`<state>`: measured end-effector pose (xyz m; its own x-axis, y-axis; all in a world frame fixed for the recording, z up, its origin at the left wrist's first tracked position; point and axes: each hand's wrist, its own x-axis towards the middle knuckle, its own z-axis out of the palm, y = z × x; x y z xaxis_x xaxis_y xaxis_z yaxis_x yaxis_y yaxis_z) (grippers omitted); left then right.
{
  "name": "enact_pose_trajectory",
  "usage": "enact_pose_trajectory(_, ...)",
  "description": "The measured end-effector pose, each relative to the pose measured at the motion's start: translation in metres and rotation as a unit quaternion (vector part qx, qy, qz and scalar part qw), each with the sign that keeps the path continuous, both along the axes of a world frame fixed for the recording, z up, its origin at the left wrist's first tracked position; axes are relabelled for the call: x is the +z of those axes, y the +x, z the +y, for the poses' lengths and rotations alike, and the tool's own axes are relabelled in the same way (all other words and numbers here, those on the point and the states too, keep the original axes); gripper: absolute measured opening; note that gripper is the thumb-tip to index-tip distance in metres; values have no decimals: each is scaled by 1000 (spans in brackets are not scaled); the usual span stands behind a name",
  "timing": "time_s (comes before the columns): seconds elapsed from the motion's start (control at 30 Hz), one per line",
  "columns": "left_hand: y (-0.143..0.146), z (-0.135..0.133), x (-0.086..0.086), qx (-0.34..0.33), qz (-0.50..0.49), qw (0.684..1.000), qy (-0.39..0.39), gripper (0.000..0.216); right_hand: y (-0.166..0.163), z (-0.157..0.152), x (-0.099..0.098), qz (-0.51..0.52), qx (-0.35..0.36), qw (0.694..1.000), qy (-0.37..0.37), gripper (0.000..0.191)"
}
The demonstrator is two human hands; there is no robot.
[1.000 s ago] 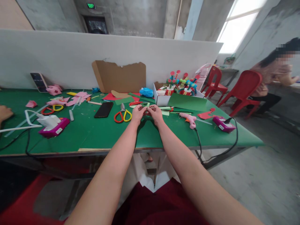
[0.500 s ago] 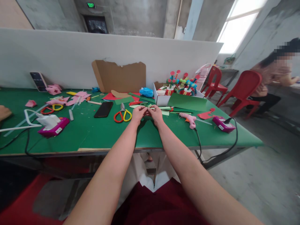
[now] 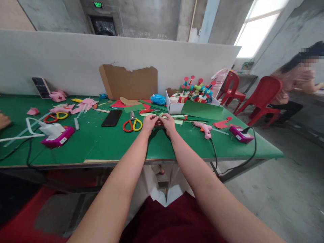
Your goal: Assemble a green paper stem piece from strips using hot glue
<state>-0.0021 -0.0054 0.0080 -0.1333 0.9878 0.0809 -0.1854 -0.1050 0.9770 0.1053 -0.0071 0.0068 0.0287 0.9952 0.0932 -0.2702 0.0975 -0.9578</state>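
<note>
Small red paper piece [image 3: 159,123] is pinched between both hands, just right of the red-and-yellow scissors [image 3: 132,125], low over the green table [image 3: 101,145]. Left hand [image 3: 149,122] has fingertips closed on the piece's left end and right hand [image 3: 168,123] has fingertips closed on its right end. The hands nearly touch and the piece is mostly hidden, so its shape is unclear. Loose green and red paper scraps [image 3: 177,118] lie just right of the scissors behind the hands, and a pink glue gun [image 3: 204,128] lies further right with its cord running off the edge. Black phone [image 3: 112,118] is left of the scissors, and a white box [image 3: 174,107] of paper figures is behind and right of them. A co-worker's hand [image 3: 3,120] is far left of the scissors. Risk, as a judgement: the grip is tiny and two-handed, so uneven pull could tear or crease the piece. If dropped, it could get lost among the same-coloured scraps. A right forearm swing could snag the glue gun cord.
</note>
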Motion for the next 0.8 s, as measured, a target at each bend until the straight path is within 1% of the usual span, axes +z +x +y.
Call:
enact_pose_trajectory(0.23, -1, 1, -1, -2, 16, 1000, 12, 23, 0, 0, -1, -2, 1, 1000, -8, 29)
enact_pose_trajectory(0.33, -2, 1, 0, -6, 18, 1000, 20, 23, 1, 1, 2, 16, 8, 1000, -18, 26)
enact_pose_trajectory(0.4, -2, 0, 1, -7, 19, 999, 25, 22, 1, 2, 5, 40, 5, 998, -44, 28)
enact_pose_trajectory(0.53, 0, -1, 4, -14, 23, 999, 36, 19, 3, 4, 9, 82, -21, 992, -96, 40)
enact_pose_trajectory(0.63, 0, -1, 4, -19, 29, 999, 42, 19, 4, 3, 9, 82, -24, 992, -89, 38)
enact_pose_trajectory(0.8, -1, 1, 2, -29, 34, 998, 42, 20, 4, -1, 6, 69, -8, 996, -58, 33)
